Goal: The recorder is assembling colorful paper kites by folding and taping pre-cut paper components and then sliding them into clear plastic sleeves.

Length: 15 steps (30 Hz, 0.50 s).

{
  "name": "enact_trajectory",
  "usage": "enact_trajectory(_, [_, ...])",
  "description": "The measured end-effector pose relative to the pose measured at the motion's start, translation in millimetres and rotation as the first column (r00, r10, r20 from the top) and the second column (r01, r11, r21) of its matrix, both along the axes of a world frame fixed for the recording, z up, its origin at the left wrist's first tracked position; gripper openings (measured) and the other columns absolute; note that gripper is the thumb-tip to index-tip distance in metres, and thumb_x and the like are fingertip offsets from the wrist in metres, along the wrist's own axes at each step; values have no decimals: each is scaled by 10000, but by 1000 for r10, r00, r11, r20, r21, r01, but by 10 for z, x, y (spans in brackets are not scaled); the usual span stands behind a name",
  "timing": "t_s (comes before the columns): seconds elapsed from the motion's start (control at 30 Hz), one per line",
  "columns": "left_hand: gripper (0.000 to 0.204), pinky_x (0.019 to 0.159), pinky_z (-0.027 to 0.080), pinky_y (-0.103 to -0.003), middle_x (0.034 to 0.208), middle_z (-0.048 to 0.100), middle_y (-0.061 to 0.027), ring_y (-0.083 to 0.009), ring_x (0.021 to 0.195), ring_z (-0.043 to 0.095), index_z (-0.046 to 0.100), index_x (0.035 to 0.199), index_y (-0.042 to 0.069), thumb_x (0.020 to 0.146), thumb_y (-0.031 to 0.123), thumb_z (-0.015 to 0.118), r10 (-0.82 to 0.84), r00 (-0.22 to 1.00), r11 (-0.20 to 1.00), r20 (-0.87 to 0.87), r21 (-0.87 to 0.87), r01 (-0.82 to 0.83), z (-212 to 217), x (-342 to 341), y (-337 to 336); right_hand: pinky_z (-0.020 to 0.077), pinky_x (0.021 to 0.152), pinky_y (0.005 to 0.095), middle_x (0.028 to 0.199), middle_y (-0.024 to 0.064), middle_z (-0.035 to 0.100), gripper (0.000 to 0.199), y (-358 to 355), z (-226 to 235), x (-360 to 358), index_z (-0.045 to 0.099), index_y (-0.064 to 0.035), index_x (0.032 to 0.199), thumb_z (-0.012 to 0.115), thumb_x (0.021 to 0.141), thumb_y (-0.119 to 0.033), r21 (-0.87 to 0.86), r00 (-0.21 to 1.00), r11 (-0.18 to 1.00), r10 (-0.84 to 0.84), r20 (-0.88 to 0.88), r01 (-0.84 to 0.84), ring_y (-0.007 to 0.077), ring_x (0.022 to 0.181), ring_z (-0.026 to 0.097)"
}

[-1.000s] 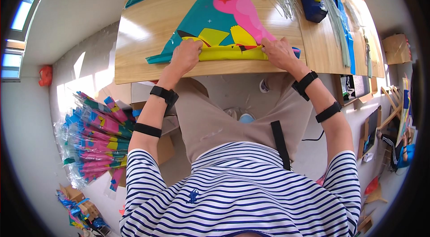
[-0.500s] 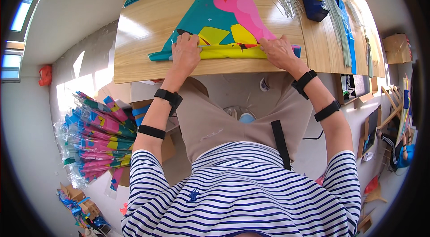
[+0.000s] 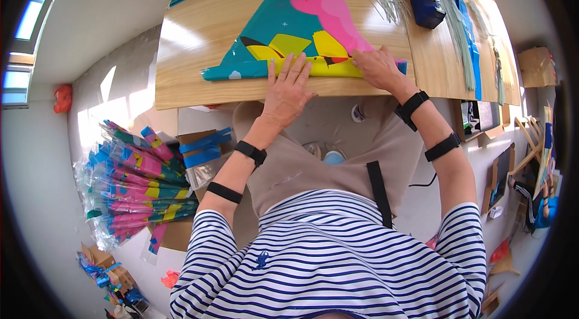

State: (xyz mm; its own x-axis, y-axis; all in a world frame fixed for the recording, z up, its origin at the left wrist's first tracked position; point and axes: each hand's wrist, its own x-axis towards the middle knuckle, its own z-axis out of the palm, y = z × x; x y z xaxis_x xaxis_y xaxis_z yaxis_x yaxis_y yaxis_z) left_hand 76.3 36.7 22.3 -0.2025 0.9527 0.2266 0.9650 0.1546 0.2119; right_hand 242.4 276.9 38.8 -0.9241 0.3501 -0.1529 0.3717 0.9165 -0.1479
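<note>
Resting open on the turned-over near edge (image 3: 335, 68) of the teal-pink-yellow triangular plastic sheet (image 3: 272, 22), the left hand (image 3: 286, 93) grips nothing; the right hand (image 3: 380, 70) pinches near its right end, remainder flat.

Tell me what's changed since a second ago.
The left hand has moved right along the folded near edge of the printed sheet, its fingers going from curled at the edge to outstretched across it. The right hand stays near the fold's right end; the tape dispenser stays put.
</note>
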Motion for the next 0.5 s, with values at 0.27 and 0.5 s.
enact_trajectory(0.27, [737,1251,127,-577,1657,336,-63,-305,1541,261,418,1564,127,950,470,640,-15,1000,999,25,-38,16,-75,-68,24,489,852,569,914,192,724,266,83,21,-40,588,-79,1149,563,1016,-308,-61,997,997,-39,65,43,405,910,700])
enact_trajectory(0.5, [740,1253,120,-587,1668,320,-53,-310,1544,258,399,1579,141,957,458,645,2,1000,998,24,-62,-1,-64,-55,12,533,800,466,920,180,732,329,419,332,235,684,-47,1015,668,940,-367,-179,975,959,-222,11,220,370,918,697])
